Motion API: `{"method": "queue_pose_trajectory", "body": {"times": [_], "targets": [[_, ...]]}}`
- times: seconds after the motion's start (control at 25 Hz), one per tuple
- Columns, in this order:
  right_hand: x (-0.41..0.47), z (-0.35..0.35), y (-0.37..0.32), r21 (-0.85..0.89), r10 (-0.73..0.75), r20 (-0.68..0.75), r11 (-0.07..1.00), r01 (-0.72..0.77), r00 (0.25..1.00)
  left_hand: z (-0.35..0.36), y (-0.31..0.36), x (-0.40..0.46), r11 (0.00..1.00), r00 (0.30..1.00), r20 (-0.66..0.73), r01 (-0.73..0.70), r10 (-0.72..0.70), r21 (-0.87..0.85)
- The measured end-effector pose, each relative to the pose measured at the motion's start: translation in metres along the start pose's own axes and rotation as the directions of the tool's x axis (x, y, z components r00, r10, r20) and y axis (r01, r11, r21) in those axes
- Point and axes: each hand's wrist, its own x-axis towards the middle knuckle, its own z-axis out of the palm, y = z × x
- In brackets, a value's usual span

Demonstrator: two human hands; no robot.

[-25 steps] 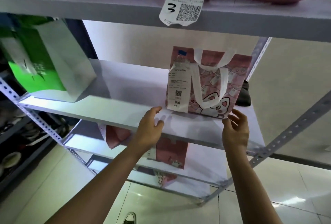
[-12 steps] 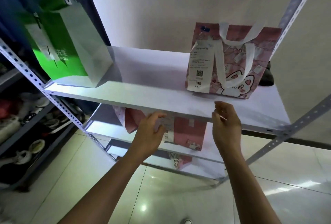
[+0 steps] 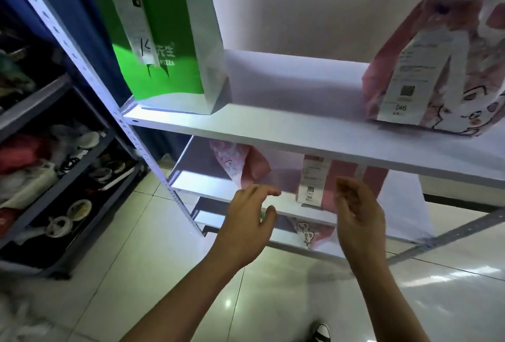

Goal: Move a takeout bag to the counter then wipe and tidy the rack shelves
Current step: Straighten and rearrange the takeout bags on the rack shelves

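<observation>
Two hands reach toward the lower shelf (image 3: 207, 190), left hand (image 3: 247, 228) and right hand (image 3: 359, 221) apart, fingers loosely curled and holding nothing. Just beyond the right hand stands a pink takeout bag (image 3: 340, 180) with a receipt (image 3: 311, 180). Above the hands, another shelf (image 3: 287, 134) carries a green bag (image 3: 164, 49) at left and a pink cartoon bag (image 3: 442, 68) at right.

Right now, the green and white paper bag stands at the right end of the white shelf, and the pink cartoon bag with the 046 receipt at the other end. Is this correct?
Not quite. The head view shows the green and white paper bag at the left end of the white shelf; the pink cartoon bag with the 046 receipt stands at the right end.
</observation>
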Motion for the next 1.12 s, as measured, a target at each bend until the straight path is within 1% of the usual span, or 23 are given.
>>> {"method": "queue_pose_trajectory", "body": {"times": [0.08,0.2,0.28,0.4,0.52,0.72,0.96,1.12], "targets": [[-0.014,0.029,0.004,-0.021,0.005,0.034,1.000,-0.005,0.999,-0.013,-0.022,-0.008,1.000,1.000,0.019,0.002,-0.002,-0.003],[-0.032,0.061,0.013,-0.025,0.066,0.077,0.998,-0.064,0.995,-0.020,-0.052,-0.018,1.000,0.999,0.031,0.010,-0.009,-0.026],[-0.043,0.078,0.025,-0.021,0.095,0.075,0.995,-0.094,0.993,-0.013,-0.072,-0.019,1.000,0.999,0.041,0.006,-0.005,-0.023],[-0.053,0.096,0.054,-0.077,0.080,0.096,0.994,-0.072,0.992,0.011,-0.094,-0.012,1.000,0.998,0.061,-0.009,0.007,0.024],[-0.051,0.104,0.092,-0.118,0.133,0.091,0.986,-0.122,0.987,0.048,-0.113,-0.003,1.000,0.995,0.098,0.018,-0.020,0.022],[-0.042,0.102,0.144,-0.128,0.132,0.068,0.984,-0.123,0.989,0.089,-0.140,0.000,1.000,0.988,0.153,0.008,-0.007,-0.006],[-0.037,0.114,0.186,-0.123,0.139,0.080,0.984,-0.128,0.987,0.128,-0.182,0.000,0.998,0.988,0.140,0.068,-0.067,-0.003],[-0.036,0.133,0.198,-0.165,0.147,0.146,0.979,-0.122,0.978,0.140,-0.206,0.001,0.992,0.986,0.105,0.129,-0.128,-0.007]]}}
